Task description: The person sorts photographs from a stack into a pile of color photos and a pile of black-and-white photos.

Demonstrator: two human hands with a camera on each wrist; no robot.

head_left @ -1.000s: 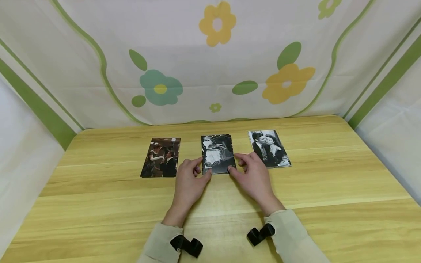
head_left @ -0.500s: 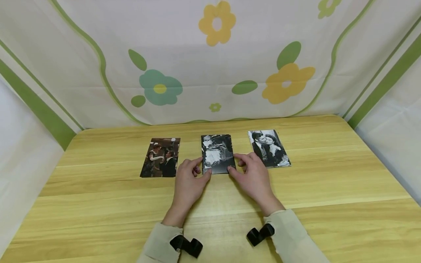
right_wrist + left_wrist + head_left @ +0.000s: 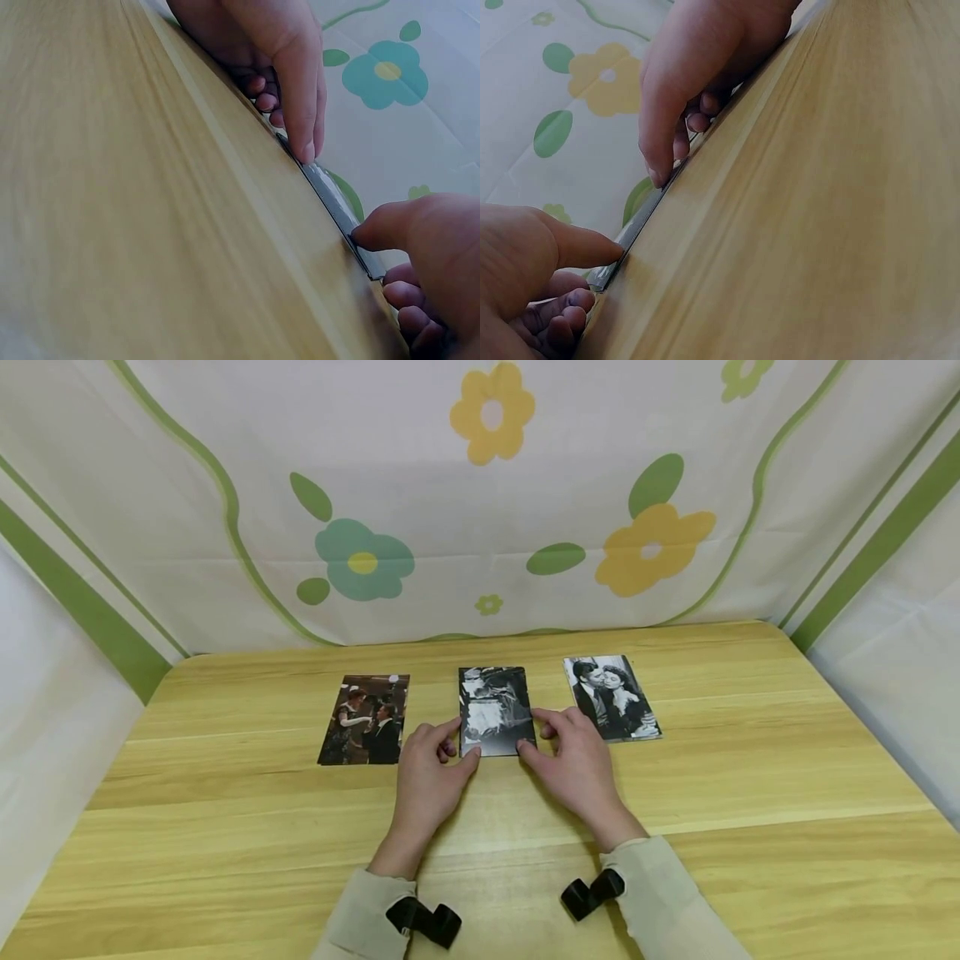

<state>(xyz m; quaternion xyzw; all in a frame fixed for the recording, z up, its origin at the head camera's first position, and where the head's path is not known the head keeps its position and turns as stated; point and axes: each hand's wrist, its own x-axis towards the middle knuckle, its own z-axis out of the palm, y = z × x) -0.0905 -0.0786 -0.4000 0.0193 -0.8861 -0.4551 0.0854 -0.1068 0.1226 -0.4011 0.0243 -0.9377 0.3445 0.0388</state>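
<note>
Resting on the wooden table [image 3: 750,777], your two hands are flanking the middle stack of photos [image 3: 495,710], which is lying flat in the centre of a row of three. Your left hand [image 3: 427,777] is touching the stack's near left corner with its thumb tip, while the other fingers are curling loosely beside the left edge; whether they are gripping anything you cannot tell. Your right hand [image 3: 577,764] is pressing its thumb against the near right corner, with the fingers bending along the right edge. In the wrist views, both thumbs are meeting the thin edge of the stack [image 3: 641,221] at table level. A colour photo [image 3: 365,718] is lying well to the left, and a black-and-white photo [image 3: 611,697] is sitting just beside your right fingers.
</note>
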